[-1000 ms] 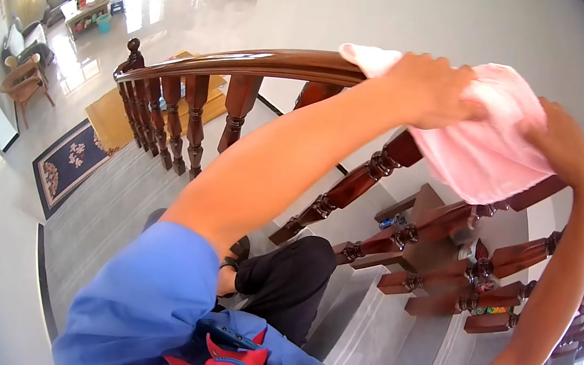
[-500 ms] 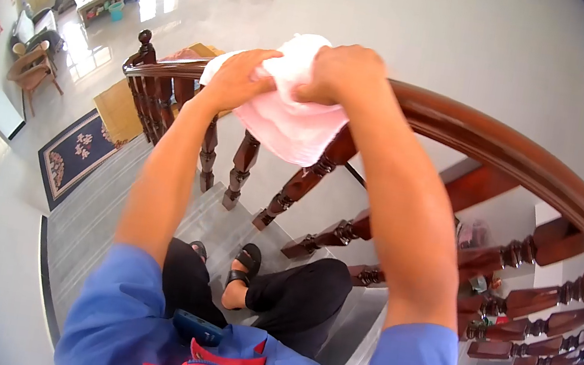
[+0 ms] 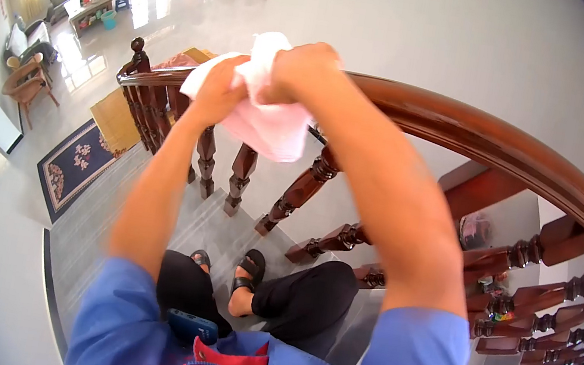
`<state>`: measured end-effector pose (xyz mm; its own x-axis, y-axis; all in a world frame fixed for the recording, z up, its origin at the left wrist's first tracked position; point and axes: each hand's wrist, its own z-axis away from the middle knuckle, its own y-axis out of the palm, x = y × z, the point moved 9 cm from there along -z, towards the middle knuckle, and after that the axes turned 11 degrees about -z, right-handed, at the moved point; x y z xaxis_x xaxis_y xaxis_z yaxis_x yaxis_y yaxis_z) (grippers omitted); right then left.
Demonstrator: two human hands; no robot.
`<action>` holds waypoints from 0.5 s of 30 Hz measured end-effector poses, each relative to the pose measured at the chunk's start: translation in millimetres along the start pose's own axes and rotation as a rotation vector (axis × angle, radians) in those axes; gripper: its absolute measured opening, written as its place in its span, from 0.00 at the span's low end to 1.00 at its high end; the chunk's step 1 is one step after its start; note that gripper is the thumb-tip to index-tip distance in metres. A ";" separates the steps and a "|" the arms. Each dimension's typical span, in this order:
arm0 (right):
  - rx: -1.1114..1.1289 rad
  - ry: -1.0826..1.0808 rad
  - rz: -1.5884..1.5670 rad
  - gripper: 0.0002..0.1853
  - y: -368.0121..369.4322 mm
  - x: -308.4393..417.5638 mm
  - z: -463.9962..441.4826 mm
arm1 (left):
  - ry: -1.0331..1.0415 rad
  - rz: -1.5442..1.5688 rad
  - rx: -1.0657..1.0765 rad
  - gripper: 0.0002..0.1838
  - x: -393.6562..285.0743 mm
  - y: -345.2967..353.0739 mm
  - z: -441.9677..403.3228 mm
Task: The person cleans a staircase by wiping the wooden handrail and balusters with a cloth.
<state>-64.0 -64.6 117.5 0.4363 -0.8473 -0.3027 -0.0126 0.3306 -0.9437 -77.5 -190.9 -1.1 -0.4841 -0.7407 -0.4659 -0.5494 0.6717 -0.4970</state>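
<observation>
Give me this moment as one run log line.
left hand: gripping pink cloth | right hand: gripping same cloth | cloth: bunched between hands, over wooden handrail | balusters: below rail

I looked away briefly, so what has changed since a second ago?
The left hand, right hand and pink cloth have moved left along the handrail, toward the round-topped post; the hands are closer together. Both still hold the cloth; the rug stayed put.
</observation>
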 end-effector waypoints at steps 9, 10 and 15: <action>-0.172 0.035 0.188 0.37 -56.2 -155.4 161.1 | 0.190 0.111 0.135 0.28 -204.0 9.7 -56.8; -0.367 -0.010 0.193 0.36 -69.1 -168.1 185.4 | 0.187 0.134 0.128 0.28 -223.6 11.3 -61.3; -0.693 0.028 0.265 0.24 -83.7 -197.2 271.0 | 0.275 0.173 -0.232 0.19 -303.1 4.1 -52.5</action>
<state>94.8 187.4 292.3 0.3166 -0.7893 -0.5260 -0.6830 0.1951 -0.7039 31.3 35.6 176.5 -0.7300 -0.6144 -0.2994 -0.5675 0.7890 -0.2353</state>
